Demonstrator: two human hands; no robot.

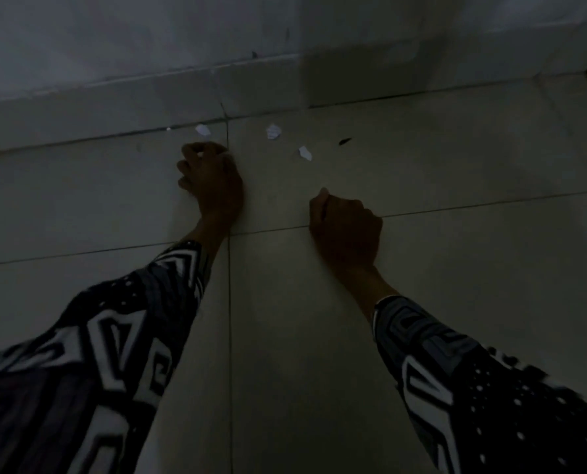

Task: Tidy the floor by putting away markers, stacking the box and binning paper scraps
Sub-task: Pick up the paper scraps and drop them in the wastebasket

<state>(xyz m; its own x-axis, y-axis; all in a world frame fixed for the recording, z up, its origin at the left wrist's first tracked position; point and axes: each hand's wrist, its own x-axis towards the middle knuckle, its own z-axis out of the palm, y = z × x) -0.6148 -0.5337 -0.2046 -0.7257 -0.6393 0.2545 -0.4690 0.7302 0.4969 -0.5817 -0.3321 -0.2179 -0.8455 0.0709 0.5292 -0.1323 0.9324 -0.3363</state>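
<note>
- The left hand (210, 181) is reached out over the tiled floor (319, 336), its fingers curled; a small white bit, apparently a paper scrap, is seen at the fingertips, so it seems to be pinched.
- The right hand (345, 227) is held lower and nearer, fingers curled into a fist; whether anything is held inside cannot be told in the dim light.
- Three white paper scraps are seen on the floor near the wall skirting (114, 107): one (202, 130) just beyond the left hand, a second (273, 131) to its right, a third (305, 153) nearer the right hand.
- A small dark fleck (345, 141) lies further right; what it is cannot be made out.
- Both arms are covered by black-and-white patterned sleeves (114, 336).
</note>
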